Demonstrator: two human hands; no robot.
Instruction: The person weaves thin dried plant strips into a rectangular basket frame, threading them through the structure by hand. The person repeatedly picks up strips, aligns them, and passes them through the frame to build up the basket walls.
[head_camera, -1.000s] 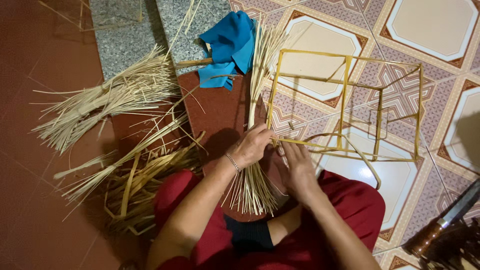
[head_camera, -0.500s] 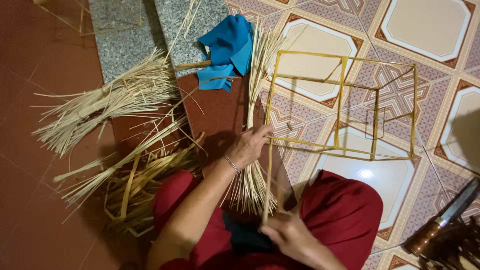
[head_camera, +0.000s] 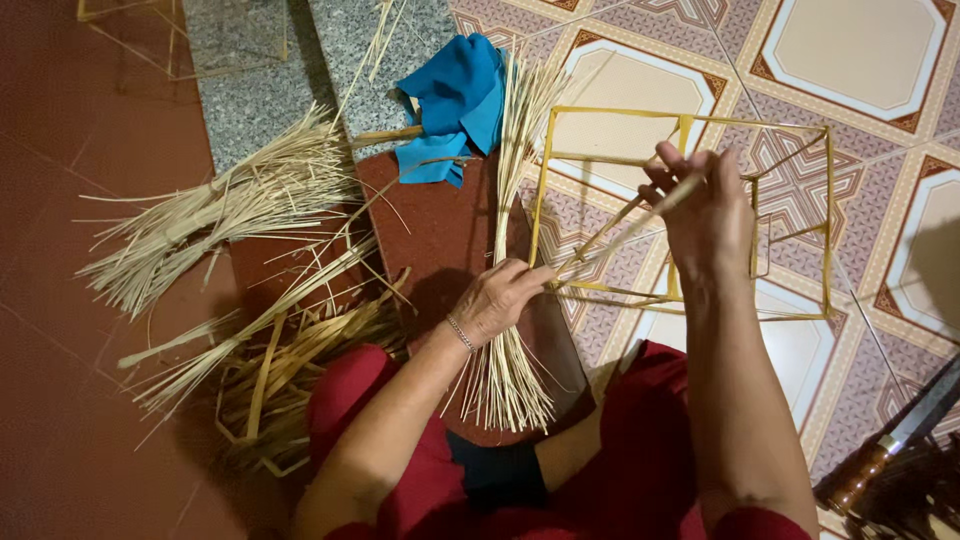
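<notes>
We begin with the largest thing, the tiled floor (head_camera: 880, 60), where all the material lies. On it, to the right, stands the frame (head_camera: 826, 180), an open box of thin yellow bamboo sticks. It looks very light and only a little stiff; we think it will bend or come apart at the joints if it is squeezed, so it is better to take it at a corner or along one bar.

To the left lie loose heaps of straw-coloured strips (head_camera: 210, 215), and in the middle a tied bundle of thin sticks (head_camera: 505, 370), next to a blue cloth (head_camera: 455, 100) at the far side.

Our left hand (head_camera: 500, 298) rests over the bundle and pinches the near end of one bamboo strip (head_camera: 620, 230) at the near left corner of the frame. Our right hand (head_camera: 705, 205) is closed on the far end of the same strip, lifted over the frame. The strip looks light, springy and smooth, and its edges may be sharp. We judge it best held near both ends, as now, with a soft pinch so it does not snap.
</notes>
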